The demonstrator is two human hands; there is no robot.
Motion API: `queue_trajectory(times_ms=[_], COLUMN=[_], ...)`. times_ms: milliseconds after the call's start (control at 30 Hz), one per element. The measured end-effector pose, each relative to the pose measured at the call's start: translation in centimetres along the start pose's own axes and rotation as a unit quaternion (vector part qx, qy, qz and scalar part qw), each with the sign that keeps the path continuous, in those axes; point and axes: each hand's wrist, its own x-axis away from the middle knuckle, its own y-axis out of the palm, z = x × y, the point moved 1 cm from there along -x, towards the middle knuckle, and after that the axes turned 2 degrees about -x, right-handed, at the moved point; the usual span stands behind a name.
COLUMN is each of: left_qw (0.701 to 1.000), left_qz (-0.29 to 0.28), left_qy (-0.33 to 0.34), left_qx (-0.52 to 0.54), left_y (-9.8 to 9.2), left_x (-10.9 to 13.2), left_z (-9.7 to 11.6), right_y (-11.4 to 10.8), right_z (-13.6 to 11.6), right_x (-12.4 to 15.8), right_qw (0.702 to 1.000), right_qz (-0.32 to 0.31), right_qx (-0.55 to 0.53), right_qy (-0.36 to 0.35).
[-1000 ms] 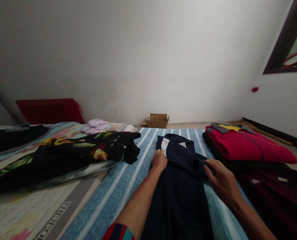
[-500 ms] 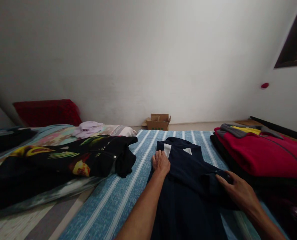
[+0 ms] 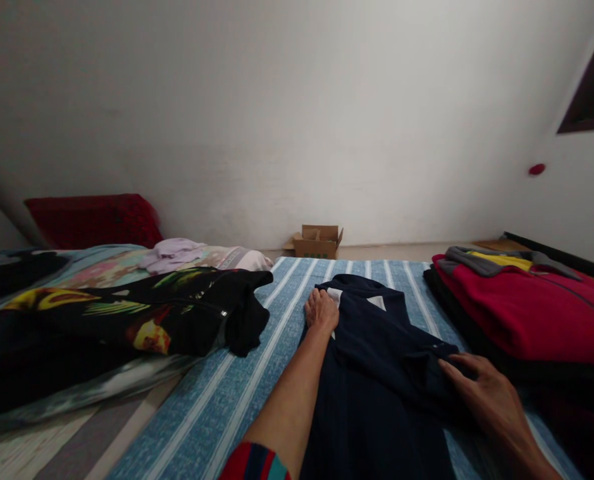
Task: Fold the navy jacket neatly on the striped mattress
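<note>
A navy top (image 3: 371, 373) with white patches lies spread on a blue striped sheet (image 3: 237, 400). My left hand (image 3: 321, 310) is at its upper left edge, fingers curled onto the fabric beside a white patch. Lower down on the other side, my right hand (image 3: 481, 383) has its thumb and fingers closed around the edge of the top's sleeve, which lies folded across the body. Part of the fabric under both hands is hidden.
To the left lies a black patterned garment (image 3: 177, 313), with a lilac cloth (image 3: 171, 255) behind it. A folded red fleece (image 3: 521, 307) tops a dark pile at right. An open cardboard box (image 3: 317, 247) stands by the wall, and a red item (image 3: 94, 220) stands further left.
My right hand has shifted slightly right and down along the sleeve edge. My left hand has moved up a little, and its striped cuff now shows. The camera view has shifted slightly.
</note>
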Motion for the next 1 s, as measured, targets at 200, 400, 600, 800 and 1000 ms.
queue_trajectory(times_ms=[200, 400, 600, 800, 1000], left_qw=[0.997, 0.985, 0.969, 0.949, 0.931], left_qz=[0.021, 0.043, 0.042, 0.015, -0.028], left_qy=[-0.034, -0.094, -0.125, -0.139, -0.148], left_qx=[0.064, 0.138, 0.209, 0.282, 0.334], left_y=[-0.5, -0.5, 0.5, 0.4, -0.3], left_x=[-2.1, -4.5, -6.6, -7.8, -8.6], left_z=[-0.8, -2.0, -3.0, -3.4, -3.2], right_y=[0.2, 0.0, -0.6, -1.5, -1.2], right_z=[0.0, -0.1, -0.7, -1.7, -1.3], right_x=[0.0, 0.0, 0.1, -0.1, 0.0], right_qw=[1.000, 0.996, 0.976, 0.945, 0.940], right_qz=[0.011, 0.042, 0.011, 0.003, -0.001], right_qx=[-0.010, -0.069, -0.165, -0.261, -0.290], right_qy=[0.001, 0.044, 0.139, 0.195, 0.178])
